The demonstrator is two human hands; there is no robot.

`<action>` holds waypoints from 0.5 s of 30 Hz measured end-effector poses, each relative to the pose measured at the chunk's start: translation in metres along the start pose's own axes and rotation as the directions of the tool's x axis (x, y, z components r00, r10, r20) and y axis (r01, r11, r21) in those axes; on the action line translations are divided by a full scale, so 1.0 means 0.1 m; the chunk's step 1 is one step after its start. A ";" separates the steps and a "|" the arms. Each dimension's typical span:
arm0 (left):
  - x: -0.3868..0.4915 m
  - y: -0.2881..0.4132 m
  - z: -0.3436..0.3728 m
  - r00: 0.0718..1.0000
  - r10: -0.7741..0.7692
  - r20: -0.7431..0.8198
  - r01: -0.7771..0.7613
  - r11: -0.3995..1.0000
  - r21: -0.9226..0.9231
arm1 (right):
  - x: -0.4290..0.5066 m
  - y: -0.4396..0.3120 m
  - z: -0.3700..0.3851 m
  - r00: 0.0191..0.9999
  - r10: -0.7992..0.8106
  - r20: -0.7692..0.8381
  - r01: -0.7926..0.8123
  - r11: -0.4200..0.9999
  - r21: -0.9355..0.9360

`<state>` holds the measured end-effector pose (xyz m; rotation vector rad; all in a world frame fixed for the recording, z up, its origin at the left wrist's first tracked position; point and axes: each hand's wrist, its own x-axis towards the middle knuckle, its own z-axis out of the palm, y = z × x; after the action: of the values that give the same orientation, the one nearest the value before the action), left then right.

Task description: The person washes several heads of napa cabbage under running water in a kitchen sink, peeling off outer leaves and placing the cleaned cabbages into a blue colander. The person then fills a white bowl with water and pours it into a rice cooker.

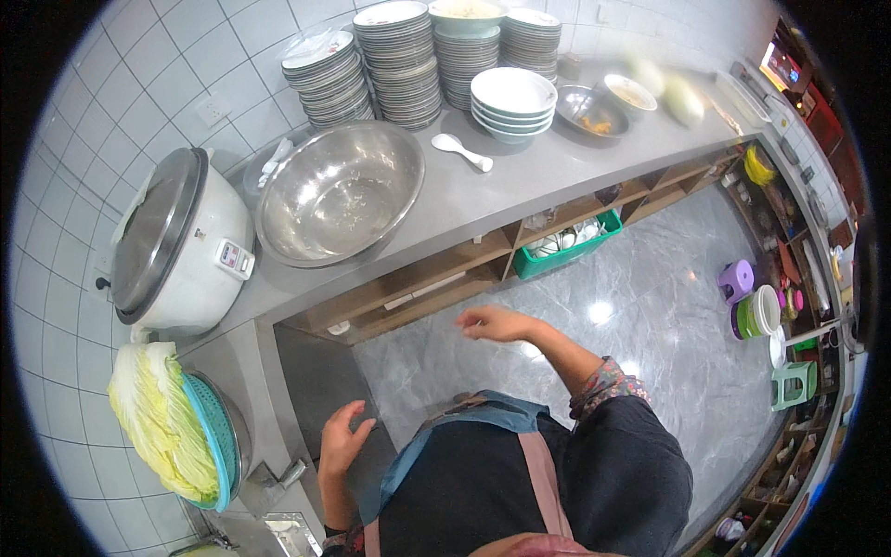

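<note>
My left hand [343, 438] is raised beside the counter's edge at the lower left, fingers apart and holding nothing. My right hand [495, 324], slightly blurred, hangs over the grey floor in front of the shelves, empty, with its fingers loosely bent. On the counter ahead stands a wide steel basin [341, 195] with a few pale bits inside. A white rice cooker [202, 257] with a steel lid is left of it. A white spoon [462, 151] lies right of the basin, near several stacked white bowls [513, 104]. Chinese cabbage [156, 418] rests in a blue colander [212, 432] at the left.
Tall stacks of plates [397, 66] stand along the tiled wall. A metal bowl [592, 111] with orange food is farther right, near pale vegetables [683, 101]. Under the counter, a green bin [567, 250] juts from the shelves. Plastic stools [793, 385] and buckets [757, 313] stand at right.
</note>
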<state>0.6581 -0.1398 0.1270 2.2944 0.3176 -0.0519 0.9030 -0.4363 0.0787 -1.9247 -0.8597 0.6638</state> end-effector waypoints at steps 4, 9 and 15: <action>-0.03 -0.29 0.13 0.999 -0.054 -0.007 0.054 0.996 0.078 | 0.18 0.16 -0.88 0.974 0.103 -0.199 -0.098 0.994 0.038; 0.04 -0.02 0.15 0.974 -0.193 -0.116 0.201 0.978 0.062 | 0.54 0.30 -2.48 0.776 0.404 -0.485 -0.018 0.782 0.622; 0.43 0.38 0.51 0.925 -0.314 -0.215 0.293 0.948 -0.125 | 1.17 0.88 -4.00 0.577 0.542 -0.611 -0.025 0.760 0.650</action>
<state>0.7120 -0.1925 0.1144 2.1443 0.7815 0.0747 1.2932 -0.5804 0.1696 -1.5241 0.2550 0.1611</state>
